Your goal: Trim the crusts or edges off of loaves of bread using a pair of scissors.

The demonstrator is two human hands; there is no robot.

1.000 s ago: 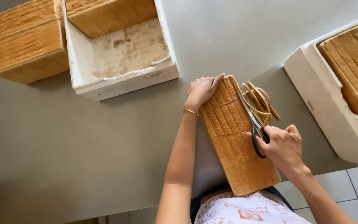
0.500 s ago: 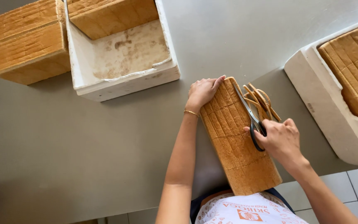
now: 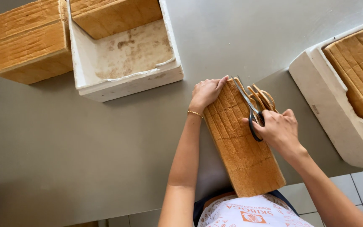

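While our left hand (image 3: 206, 91) lay open on the long sliced golden-brown loaf (image 3: 242, 143), our right hand (image 3: 279, 131) gripped black-handled steel scissors (image 3: 251, 110).

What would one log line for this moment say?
left hand: steadying sliced loaf | right hand: scissors along loaf's right edge | crust strips beside

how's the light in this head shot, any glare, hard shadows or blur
Head view: soft, even light, no glare on the grey table; faint shadows beside the white tray and under the left hand; right hand, scissors and loaf sharp.
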